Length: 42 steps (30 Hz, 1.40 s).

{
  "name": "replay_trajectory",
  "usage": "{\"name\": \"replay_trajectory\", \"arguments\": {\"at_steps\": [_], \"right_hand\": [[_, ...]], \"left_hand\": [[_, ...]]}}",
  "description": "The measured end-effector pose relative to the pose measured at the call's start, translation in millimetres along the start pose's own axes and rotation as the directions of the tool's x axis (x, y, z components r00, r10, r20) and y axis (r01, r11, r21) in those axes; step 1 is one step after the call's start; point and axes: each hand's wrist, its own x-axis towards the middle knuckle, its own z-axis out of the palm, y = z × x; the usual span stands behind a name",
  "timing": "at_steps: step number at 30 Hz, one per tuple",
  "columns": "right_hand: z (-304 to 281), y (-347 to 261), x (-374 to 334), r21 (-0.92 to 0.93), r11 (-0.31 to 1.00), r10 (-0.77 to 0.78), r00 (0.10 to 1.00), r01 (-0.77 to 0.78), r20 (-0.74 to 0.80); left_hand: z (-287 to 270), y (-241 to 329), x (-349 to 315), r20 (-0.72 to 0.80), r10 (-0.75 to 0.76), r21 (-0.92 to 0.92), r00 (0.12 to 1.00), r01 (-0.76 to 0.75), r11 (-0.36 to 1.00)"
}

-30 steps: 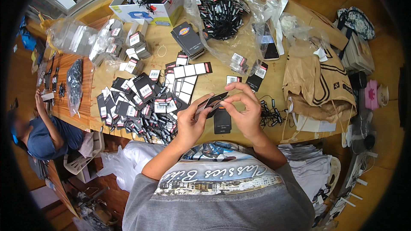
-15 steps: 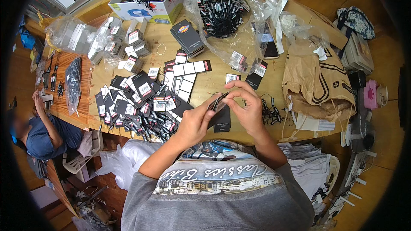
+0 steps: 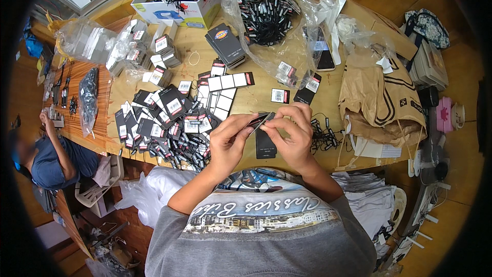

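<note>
In front of my chest, my left hand (image 3: pixel 228 141) is closed on black hang tags (image 3: pixel 260 121), which are tilted nearly edge-on. My right hand (image 3: pixel 291 136) pinches their other end between thumb and fingertips; whether a thin cord is also in that pinch is too small to tell. Just below, a black tag (image 3: pixel 266 147) lies flat on the table between my hands. To the left spreads a heap of finished-looking black tags (image 3: pixel 161 113) with barcode labels and cords. Loose black hang-tag strings (image 3: pixel 324 137) lie right beside my right hand.
Beyond my hands are label strips (image 3: pixel 229 81), a stack of black tags (image 3: pixel 225 46) and a clear bag of black strings (image 3: pixel 266 18). A box (image 3: pixel 179 13) stands at the back. A phone (image 3: pixel 324 54) and tan bag (image 3: pixel 379 92) sit right. Another person (image 3: pixel 61 164) works at far left.
Both hands have shifted slightly: the left has turned more upright, and the right has come down with its fingers drawn together at the tags. More of the flat tag below shows.
</note>
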Motion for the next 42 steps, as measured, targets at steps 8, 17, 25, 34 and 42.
{"name": "replay_trajectory", "arguments": {"at_steps": [8, 17, 25, 34, 42], "right_hand": [[0, 2, -1, 0.003, 0.999, 0.033, 0.999, -0.033, 0.01], [10, 4, -6, 0.089, 0.992, 0.071, 0.987, -0.084, 0.143], [5, 18, -14, 0.377, 0.783, 0.292, 0.828, -0.494, 0.479], [-10, 32, -24, 0.482, 0.53, 0.374, 0.703, -0.697, 0.605], [-14, 26, -20, 0.677, 0.273, 0.478, 0.707, -0.683, 0.521]], "left_hand": [[-4, 4, 4, 0.13, 0.135, 0.131, 0.982, -0.152, 0.98], [-12, -30, 1, 0.269, -0.339, -0.504, 0.902, 0.432, 0.748], [-13, -16, 1, 0.082, -0.19, -0.309, 0.978, 0.206, 0.929], [-24, -16, 5, -0.025, -0.232, -0.597, 0.972, 0.172, 0.784], [-17, -13, 5, 0.027, -0.299, -0.522, 0.954, 0.268, 0.81]]}}
